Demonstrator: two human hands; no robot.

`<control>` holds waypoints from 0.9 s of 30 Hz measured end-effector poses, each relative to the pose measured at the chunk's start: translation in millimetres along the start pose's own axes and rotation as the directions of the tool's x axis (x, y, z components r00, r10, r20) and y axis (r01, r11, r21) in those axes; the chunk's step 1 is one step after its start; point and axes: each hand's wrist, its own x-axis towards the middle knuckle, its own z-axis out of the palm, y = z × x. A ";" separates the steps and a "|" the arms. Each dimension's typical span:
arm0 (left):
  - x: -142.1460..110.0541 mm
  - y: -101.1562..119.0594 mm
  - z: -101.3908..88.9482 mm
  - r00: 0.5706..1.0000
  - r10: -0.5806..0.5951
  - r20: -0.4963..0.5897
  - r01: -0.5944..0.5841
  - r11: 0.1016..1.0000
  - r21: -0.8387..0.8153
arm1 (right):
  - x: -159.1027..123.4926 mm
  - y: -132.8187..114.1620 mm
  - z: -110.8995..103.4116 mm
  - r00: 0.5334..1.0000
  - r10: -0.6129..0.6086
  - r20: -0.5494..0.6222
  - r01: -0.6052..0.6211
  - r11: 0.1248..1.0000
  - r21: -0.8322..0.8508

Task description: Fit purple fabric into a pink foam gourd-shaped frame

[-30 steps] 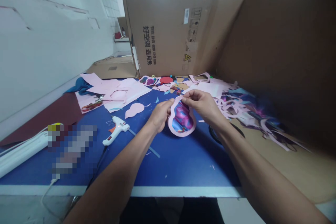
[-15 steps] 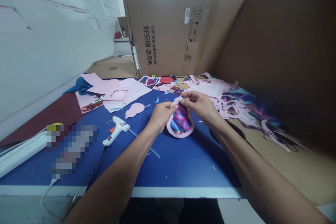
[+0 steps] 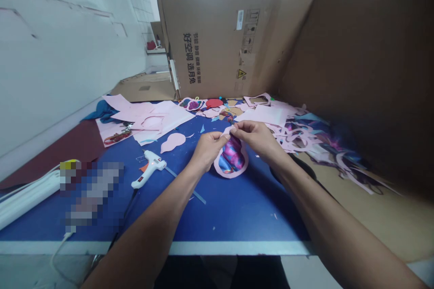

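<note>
Big stuff first: corrugated cardboard sheets (image 3: 217,40) stand behind and to the right of the blue worktop (image 3: 237,221). On its left are loose pale pink paper sheets (image 3: 162,115) and a white hot glue gun (image 3: 149,167) lying on its side. To the right, a heap of pink and foil offcuts (image 3: 305,140) spreads across the surface and onto the cardboard. Just left of your hands lies a plain pink gourd-shaped cutout (image 3: 172,143).

The piece in hand is a pink paper gourd-shaped frame (image 3: 224,167) around shiny purple-blue foil (image 3: 232,156). It sits mid-worktop, its lower end on or just above the surface — can't tell which. Your left hand (image 3: 207,151) and right hand (image 3: 256,137) both close on its narrow top, fingers (image 3: 237,130) pinched nearly tip to tip on the pink edge, holding nothing else.

Handling: very light, thin and floppy; the foil likely creases easily and may be slippery. Take it by the paper rim, not the foil — the neck looks weakest, so support the wide end.
</note>
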 end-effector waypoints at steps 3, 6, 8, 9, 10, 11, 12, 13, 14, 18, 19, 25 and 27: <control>-0.5 -0.3 -0.2 1.000 0.010 0.000 -0.010 1.000 0.008 | 0.0 -0.1 0.4 1.000 0.010 0.005 -0.010 1.000 0.007; -0.8 -0.8 -0.4 1.000 0.020 -0.003 -0.020 1.000 0.020 | -0.7 -1.2 0.9 1.000 0.020 0.004 -0.020 1.000 0.011; -0.4 -1.4 -0.6 1.000 0.026 -0.005 -0.025 0.999 0.028 | -1.4 -2.1 1.1 1.000 0.018 0.010 -0.018 1.000 0.012; -0.1 -1.7 -0.6 1.000 0.028 -0.006 -0.028 0.999 0.031 | -1.7 -2.5 1.1 1.000 0.015 0.013 -0.015 1.000 0.013; 0.2 -2.0 -0.6 1.000 0.031 -0.007 -0.030 0.999 0.032 | -2.0 -2.8 1.1 1.000 0.013 0.013 -0.013 1.000 0.012; 0.5 -2.3 -0.5 0.999 0.031 -0.008 -0.031 0.999 0.032 | -2.0 -2.9 1.0 1.000 0.011 0.013 -0.012 1.000 0.010; 0.7 -2.5 -0.4 1.000 0.029 -0.007 -0.029 0.999 0.028 | -1.9 -2.9 0.9 1.000 0.010 0.010 -0.010 1.000 0.007; 0.8 -2.5 -0.3 1.000 0.026 -0.005 -0.026 0.999 0.023 | -1.7 -2.8 0.8 1.000 0.009 0.007 -0.009 1.000 0.006; 0.8 -2.5 -0.2 1.000 0.023 -0.002 -0.023 1.000 0.017 | -1.4 -2.6 0.8 1.000 0.009 0.003 -0.009 1.000 0.006; 0.7 -1.9 0.1 1.000 0.025 0.003 -0.025 1.000 0.010 | -0.3 -2.5 1.0 1.000 0.011 0.000 -0.011 1.000 0.016; 0.8 -1.9 0.1 1.000 0.029 0.000 -0.029 0.999 0.014 | -0.2 -2.7 1.1 1.000 0.010 0.003 -0.010 1.000 0.013; 1.3 -3.2 -0.1 0.999 0.038 -0.003 -0.038 0.999 0.021 | -0.4 -2.7 1.9 1.000 0.006 0.001 -0.006 1.000 0.003; 0.9 -2.7 0.0 1.000 0.025 -0.003 -0.024 1.000 0.010 | -0.2 -2.0 1.9 1.000 0.012 0.000 -0.012 1.000 0.010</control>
